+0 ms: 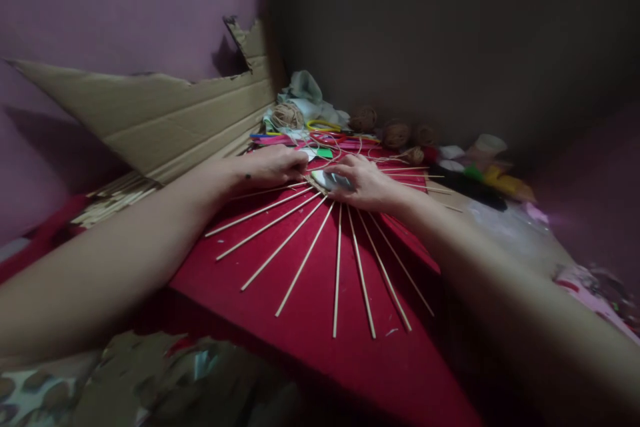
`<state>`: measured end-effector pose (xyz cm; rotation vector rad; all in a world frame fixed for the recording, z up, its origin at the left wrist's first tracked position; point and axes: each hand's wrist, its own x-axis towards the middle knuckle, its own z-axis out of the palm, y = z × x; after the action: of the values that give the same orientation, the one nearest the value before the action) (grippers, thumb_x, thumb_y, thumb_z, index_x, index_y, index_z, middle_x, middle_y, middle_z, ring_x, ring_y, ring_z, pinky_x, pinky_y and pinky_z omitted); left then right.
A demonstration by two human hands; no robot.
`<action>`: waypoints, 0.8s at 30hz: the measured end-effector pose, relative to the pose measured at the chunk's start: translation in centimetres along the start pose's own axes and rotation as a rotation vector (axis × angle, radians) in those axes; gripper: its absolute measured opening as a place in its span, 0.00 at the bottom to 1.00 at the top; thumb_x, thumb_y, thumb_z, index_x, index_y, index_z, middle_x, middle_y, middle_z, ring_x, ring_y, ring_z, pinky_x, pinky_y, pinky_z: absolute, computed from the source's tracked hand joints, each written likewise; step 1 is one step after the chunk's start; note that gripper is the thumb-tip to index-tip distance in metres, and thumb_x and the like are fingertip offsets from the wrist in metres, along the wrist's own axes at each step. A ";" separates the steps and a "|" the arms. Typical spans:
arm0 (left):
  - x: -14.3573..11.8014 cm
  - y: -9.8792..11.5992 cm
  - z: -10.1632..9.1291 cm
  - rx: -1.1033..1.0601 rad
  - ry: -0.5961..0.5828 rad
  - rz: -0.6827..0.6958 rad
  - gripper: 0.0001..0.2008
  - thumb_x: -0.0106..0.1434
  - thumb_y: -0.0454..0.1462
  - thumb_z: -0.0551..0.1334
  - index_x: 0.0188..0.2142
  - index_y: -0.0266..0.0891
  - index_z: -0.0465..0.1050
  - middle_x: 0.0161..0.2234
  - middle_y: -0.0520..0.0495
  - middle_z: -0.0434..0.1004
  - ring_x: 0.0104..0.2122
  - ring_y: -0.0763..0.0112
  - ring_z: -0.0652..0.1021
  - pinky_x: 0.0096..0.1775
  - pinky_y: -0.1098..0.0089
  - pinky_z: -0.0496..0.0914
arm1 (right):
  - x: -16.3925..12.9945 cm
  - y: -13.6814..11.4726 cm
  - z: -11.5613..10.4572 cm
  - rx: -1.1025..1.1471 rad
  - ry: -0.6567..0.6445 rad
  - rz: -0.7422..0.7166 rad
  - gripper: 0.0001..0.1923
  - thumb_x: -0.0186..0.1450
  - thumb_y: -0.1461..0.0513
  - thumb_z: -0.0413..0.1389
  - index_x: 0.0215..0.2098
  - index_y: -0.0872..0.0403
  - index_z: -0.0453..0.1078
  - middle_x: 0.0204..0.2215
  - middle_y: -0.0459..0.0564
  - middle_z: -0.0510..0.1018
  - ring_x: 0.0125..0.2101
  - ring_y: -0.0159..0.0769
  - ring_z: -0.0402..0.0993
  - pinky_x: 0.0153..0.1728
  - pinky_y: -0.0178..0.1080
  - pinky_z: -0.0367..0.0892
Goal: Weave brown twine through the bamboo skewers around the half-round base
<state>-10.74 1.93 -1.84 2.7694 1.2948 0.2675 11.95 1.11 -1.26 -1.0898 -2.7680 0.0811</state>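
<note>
1. At the far left, a large torn sheet of brown corrugated cardboard (165, 120) leans against the pink wall, its jagged top edge rising toward the corner.
2. Below the cardboard, a loose bundle of thin pale wooden sticks (113, 199) lies at the left edge of the table.
3. The left hand (273, 165) reaches in from the near left, palm down and fingers curled, resting at the far left of the hub where the sticks meet; whether it grips anything there cannot be told.
4. The fan of thin pale wooden skewers (320, 247) spreads over the red felt-covered table (350, 360), its spokes radiating toward the viewer and out to both sides from a hub between the two hands.
5. At that hub sits a small pale round disc (330, 179), partly covered by fingers.
6. The right hand (367, 183) comes in from the near right, lying flat with fingers spread, pressing on the disc and on the inner ends of the skewers rather than closing around them.
7. Beyond the hands, in the far corner, lie balls of tan twine (395, 133), a crumpled pale cloth (307, 90) and flat coloured strips (280, 139).
8. At the far right stand a small white cup (490, 144) and dark and yellow scraps, too dim to identify.
</note>
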 end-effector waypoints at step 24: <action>-0.8 1.0 -1.0 -0.175 -0.115 0.031 0.09 0.59 0.41 0.58 0.29 0.37 0.68 0.25 0.51 0.68 0.26 0.74 0.67 0.28 0.74 0.57 | -0.2 -1.5 0.6 0.475 0.226 -0.020 0.09 0.59 0.68 0.55 0.35 0.54 0.77 0.34 0.49 0.75 0.35 0.34 0.71 0.39 0.39 0.67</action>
<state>-10.68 0.71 -0.80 2.6184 1.1452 0.2085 10.96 -0.08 -1.73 -0.8813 -2.3801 0.5454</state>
